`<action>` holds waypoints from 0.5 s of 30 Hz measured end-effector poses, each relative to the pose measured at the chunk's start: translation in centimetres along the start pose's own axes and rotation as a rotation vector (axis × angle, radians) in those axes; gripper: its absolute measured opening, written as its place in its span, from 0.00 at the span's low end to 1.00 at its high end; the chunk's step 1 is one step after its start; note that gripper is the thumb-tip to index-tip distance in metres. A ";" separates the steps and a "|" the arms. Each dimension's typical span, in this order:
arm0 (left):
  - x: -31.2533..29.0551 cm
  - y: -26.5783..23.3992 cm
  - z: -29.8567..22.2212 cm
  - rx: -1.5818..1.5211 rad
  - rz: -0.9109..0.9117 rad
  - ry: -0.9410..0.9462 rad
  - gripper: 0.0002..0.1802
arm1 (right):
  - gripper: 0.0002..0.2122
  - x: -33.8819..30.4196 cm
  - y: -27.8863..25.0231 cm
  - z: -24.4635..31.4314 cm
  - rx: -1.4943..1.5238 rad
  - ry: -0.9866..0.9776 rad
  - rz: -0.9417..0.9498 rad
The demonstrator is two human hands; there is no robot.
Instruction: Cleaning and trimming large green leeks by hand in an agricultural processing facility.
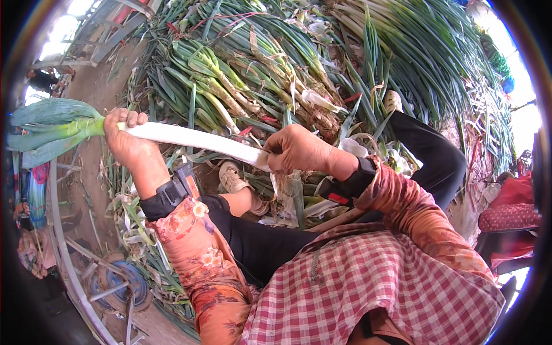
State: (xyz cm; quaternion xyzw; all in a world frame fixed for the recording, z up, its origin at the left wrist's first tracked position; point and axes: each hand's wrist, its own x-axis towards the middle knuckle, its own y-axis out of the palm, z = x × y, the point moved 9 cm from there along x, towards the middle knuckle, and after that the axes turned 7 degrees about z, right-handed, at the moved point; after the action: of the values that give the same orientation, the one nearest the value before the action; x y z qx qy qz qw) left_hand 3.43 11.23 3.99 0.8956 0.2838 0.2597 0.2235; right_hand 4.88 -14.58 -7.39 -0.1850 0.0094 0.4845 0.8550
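A single leek (190, 137) stretches across in front of me, its white shaft bare and its green leaves fanned out at the far left. My left hand (131, 141) is wrapped round it where white turns to green. At the root end, on the right, my right hand (302, 150) pinches with thumb and fingers. A thin strip hangs below those fingertips, too small to tell whether it is peel or root. Beyond the hands lies a heap of untrimmed leeks (230, 86) with roots and soil still on them.
A large pile of green leeks (425, 52) fills the far right. Loose peelings (149, 253) litter the ground near my legs. A metal cart frame (63, 241) with a blue wheel (118, 286) stands at the left. Red cloth (512, 210) lies on a seat at the right.
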 end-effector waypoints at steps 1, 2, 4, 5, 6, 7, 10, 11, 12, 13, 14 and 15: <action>0.0 0.1 0.1 -0.016 0.006 -0.020 0.07 | 0.07 0.0 0.0 -0.1 0.030 0.003 -0.008; 0.1 0.1 0.2 -0.032 0.012 -0.041 0.07 | 0.07 -0.1 0.1 -0.1 0.031 0.002 -0.009; 0.1 0.6 0.4 -0.132 0.092 -0.082 0.07 | 0.07 -0.2 0.6 -1.0 0.247 0.080 0.011; 0.1 1.2 0.6 -0.233 0.170 -0.122 0.07 | 0.07 -0.2 0.6 -1.1 0.249 0.080 0.010; 0.3 1.1 0.7 -0.232 0.171 -0.124 0.07 | 0.08 -0.2 0.9 -1.4 0.297 0.104 0.052; 0.4 1.6 0.8 -0.290 0.226 -0.139 0.05 | 0.09 -0.2 1.2 -1.5 0.343 0.127 0.096; 0.6 2.2 0.4 -0.407 0.327 -0.179 0.06 | 0.11 -0.1 2.1 -2.0 0.492 0.082 0.230; 0.5 2.6 0.4 -0.469 0.372 -0.204 0.09 | 0.13 -0.1 2.5 -1.8 0.475 0.040 0.279; 0.4 2.5 0.4 -0.467 0.372 -0.206 0.09 | 0.13 -0.1 2.6 -1.9 0.477 0.039 0.279; 0.3 2.8 0.2 -0.494 0.384 -0.178 0.13 | 0.14 -0.2 3.1 -1.8 0.536 0.036 0.329; 0.3 3.0 -0.2 -0.521 0.395 -0.150 0.16 | 0.16 -0.3 3.6 -1.5 0.595 0.032 0.380; 0.1 3.2 -0.2 -0.547 0.441 -0.157 0.19 | 0.16 -0.2 3.8 -1.4 0.576 0.021 0.395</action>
State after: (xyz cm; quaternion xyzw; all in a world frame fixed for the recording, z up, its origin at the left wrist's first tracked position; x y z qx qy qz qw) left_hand 4.68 8.98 5.99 0.8596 -0.0144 0.2986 0.4144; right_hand 1.80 -13.44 -9.79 0.0642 0.1902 0.6159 0.7618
